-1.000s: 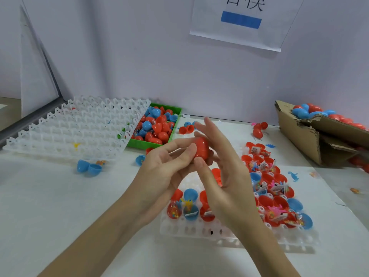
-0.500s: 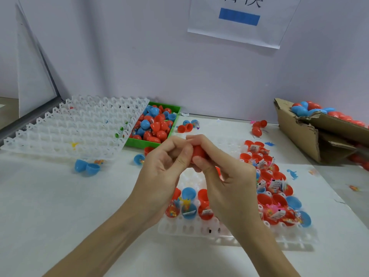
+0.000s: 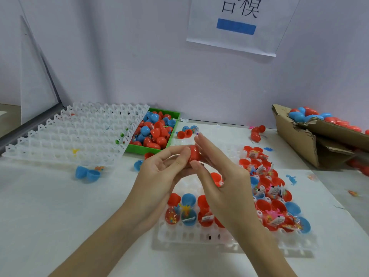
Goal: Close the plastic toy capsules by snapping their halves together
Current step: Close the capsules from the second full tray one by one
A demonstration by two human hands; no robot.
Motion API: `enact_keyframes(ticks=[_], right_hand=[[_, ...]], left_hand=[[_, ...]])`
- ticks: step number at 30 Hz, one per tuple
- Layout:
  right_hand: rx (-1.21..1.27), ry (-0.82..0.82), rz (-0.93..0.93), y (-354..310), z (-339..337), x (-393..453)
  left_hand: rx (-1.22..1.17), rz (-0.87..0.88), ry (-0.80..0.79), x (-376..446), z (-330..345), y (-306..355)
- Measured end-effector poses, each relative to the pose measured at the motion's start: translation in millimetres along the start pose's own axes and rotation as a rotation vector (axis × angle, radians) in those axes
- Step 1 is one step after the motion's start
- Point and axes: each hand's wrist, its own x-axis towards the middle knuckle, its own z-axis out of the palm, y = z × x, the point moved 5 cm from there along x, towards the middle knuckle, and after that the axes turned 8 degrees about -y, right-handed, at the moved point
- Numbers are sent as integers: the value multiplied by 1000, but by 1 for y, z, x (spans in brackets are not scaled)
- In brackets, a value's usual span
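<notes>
The red capsule [image 3: 194,153] sits above the desk [image 3: 60,206], pinched between both hands; uneven pressure could skew its halves and pop it loose; left hand [image 3: 159,176] fingers curl round it, right hand [image 3: 223,182] thumb and straighter fingers press opposite.

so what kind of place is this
Probably a small toy-packing workstation: a white grid tray of open capsules holding packets, a green bin of red and blue capsules, and a cardboard box with more.
</notes>
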Motion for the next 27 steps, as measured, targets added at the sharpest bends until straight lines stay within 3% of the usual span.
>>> enact_keyframes(ticks=[5, 13, 21, 27], right_hand=[[-29, 34, 156, 15, -5, -2], [-25, 89, 230, 24, -12, 0], [-119, 120, 271, 41, -31, 4], [-330, 62, 346, 59, -54, 7]], left_hand=[[-292, -141, 225, 18, -46, 1], [-222, -63, 218, 33, -85, 20], [492, 18, 216, 23, -75, 24], [904, -4, -68, 18, -37, 3]])
